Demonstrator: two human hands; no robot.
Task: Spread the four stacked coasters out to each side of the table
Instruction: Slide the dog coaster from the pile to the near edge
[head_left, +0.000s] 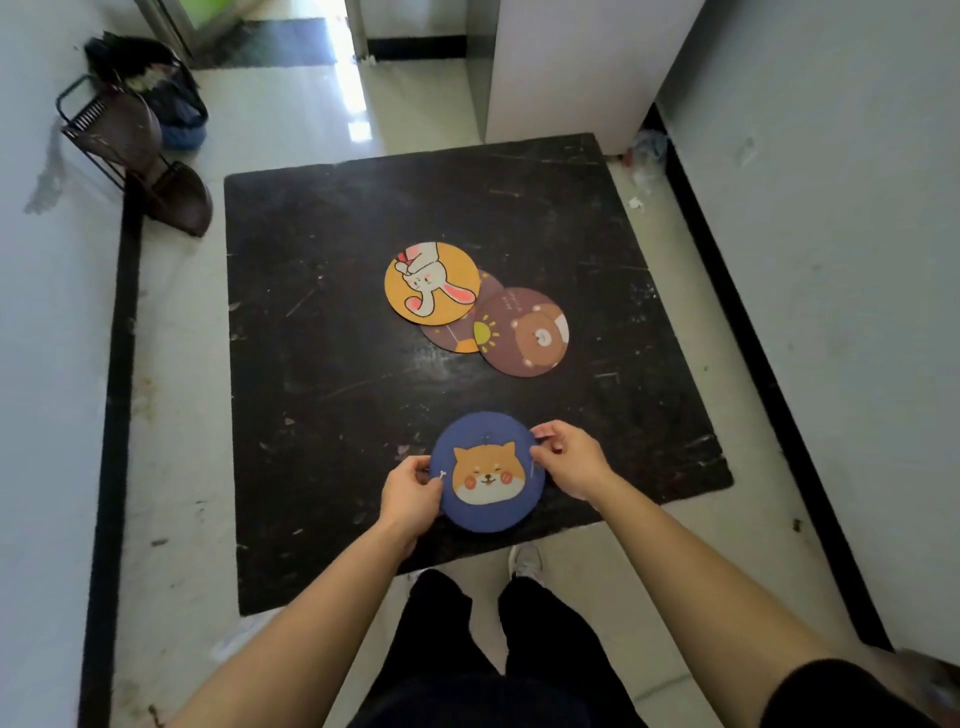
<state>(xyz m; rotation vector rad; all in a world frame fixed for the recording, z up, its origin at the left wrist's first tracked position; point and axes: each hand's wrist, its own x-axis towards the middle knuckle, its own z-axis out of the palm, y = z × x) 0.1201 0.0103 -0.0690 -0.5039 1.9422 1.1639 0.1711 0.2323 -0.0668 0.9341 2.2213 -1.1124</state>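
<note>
A blue round coaster with a dog face (487, 475) lies near the front edge of the black square table (322, 364). My left hand (410, 496) pinches its left rim and my right hand (569, 457) pinches its upper right rim. At the table's middle three coasters overlap: an orange rabbit coaster (431, 283) on top at the left, a brown bear coaster (522, 332) at the right, and a brown coaster (452, 335) mostly hidden under both.
A dark dustpan and wire rack (130, 156) with a dark bag stand on the floor at the back left. A white cabinet (566, 67) stands behind the table. White walls run along both sides. My legs and a shoe (525, 561) are below the table's front edge.
</note>
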